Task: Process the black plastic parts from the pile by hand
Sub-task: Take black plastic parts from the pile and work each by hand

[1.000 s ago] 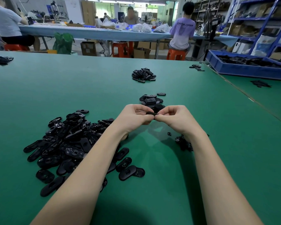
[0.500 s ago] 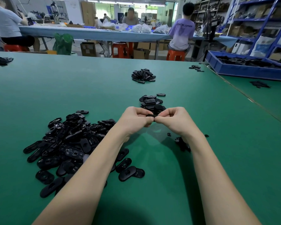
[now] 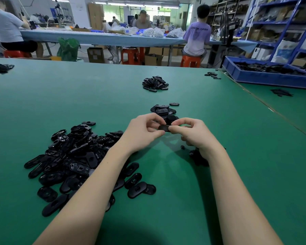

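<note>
One small black part (image 3: 164,127) is held up over the green table (image 3: 237,156), between the two hands. It is pinched at its left end by the left hand (image 3: 143,133) and at its right end by the right hand (image 3: 194,133). The fingers of both hands are curled in close around it, so most of the part is hidden.

The part looks thin, flat and hard, like a little oval plate. It is probably very light. It looks smooth and shiny, so it could slip if it is held loosely. A thin plastic piece like this may snap if it is bent too hard, so it is best gripped at its two ends, as it is now.

The big pile (image 3: 72,156) of black parts is spread out on the left, right beside the left arm. A smaller heap (image 3: 163,110) lies just behind the hands, and it may be where done parts are put. A few tiny black bits (image 3: 196,154) lie under the right wrist. Another small heap (image 3: 155,84) sits farther back, well apart.

Open green table is seen to the right and in front of the arms, so room is left for moving. The table seam (image 3: 265,103) and a blue tray (image 3: 265,78) are far off on the right.
</note>
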A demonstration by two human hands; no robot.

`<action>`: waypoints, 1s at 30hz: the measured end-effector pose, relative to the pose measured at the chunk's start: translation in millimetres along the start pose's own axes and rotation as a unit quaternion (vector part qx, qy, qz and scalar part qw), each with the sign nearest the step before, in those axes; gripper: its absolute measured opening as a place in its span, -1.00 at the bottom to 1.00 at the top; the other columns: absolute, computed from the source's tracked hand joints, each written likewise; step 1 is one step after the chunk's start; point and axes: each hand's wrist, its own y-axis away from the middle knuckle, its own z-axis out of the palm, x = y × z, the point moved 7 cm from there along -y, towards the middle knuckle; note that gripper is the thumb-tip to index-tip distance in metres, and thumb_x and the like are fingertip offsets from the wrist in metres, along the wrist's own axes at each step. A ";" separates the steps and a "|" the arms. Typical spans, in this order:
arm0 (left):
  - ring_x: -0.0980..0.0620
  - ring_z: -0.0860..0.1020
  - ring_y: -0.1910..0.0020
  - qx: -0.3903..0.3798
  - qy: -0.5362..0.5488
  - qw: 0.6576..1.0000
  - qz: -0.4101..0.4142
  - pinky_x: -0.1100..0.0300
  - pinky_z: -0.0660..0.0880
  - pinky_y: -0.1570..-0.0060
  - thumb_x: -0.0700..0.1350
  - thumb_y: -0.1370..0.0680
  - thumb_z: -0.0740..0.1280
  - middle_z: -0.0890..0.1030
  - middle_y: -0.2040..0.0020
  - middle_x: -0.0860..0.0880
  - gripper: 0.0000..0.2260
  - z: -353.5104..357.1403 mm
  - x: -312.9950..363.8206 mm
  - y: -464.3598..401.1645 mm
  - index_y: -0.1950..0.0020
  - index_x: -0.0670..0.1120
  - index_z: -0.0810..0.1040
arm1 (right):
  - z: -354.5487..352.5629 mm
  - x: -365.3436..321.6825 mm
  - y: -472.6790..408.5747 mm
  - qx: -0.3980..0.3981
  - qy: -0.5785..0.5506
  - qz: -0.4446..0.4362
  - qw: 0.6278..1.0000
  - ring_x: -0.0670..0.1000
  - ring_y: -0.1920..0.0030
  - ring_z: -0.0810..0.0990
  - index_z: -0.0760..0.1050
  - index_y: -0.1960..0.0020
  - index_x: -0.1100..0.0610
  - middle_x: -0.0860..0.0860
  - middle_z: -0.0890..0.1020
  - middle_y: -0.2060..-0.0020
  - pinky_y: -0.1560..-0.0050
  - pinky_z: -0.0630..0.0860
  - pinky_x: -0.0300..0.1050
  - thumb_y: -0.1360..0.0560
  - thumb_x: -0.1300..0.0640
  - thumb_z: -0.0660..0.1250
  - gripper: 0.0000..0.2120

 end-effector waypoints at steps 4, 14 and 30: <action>0.19 0.60 0.23 0.025 -0.090 0.995 0.042 0.53 0.39 0.19 -0.11 -0.47 0.51 0.68 0.07 0.17 -0.85 0.4 2.0 -2.2 0.01 0.08 0.67 | -2.6 1.6 0.8 0.000 0.002 0.008 1.000 -0.13 0.47 0.39 0.67 0.07 0.01 -0.14 0.68 0.31 0.49 0.32 -0.35 -0.46 -0.01 0.51 -0.88; 0.06 0.63 0.11 0.133 -0.083 0.986 -0.050 0.19 0.53 0.11 -0.07 -0.48 0.46 0.69 0.14 0.11 -0.93 -12.8 4.0 -70.7 0.15 0.10 0.62 | -10.5 5.5 1.0 0.010 0.005 0.021 1.000 -0.11 0.43 0.45 0.66 0.04 0.02 -0.18 0.73 0.27 0.50 0.33 -0.36 -0.51 -0.03 0.46 -0.87; 0.01 0.64 -0.02 0.123 -0.018 0.988 -0.090 0.16 0.53 0.02 0.07 -0.56 0.35 0.68 0.05 0.09 -0.88 -21.1 -10.7 -61.5 0.02 0.09 0.65 | -2.7 4.1 3.3 -0.025 0.048 0.016 0.998 -0.18 0.48 0.46 0.65 0.06 -0.01 -0.18 0.73 0.25 0.42 0.38 -0.34 -0.52 -0.03 0.44 -0.90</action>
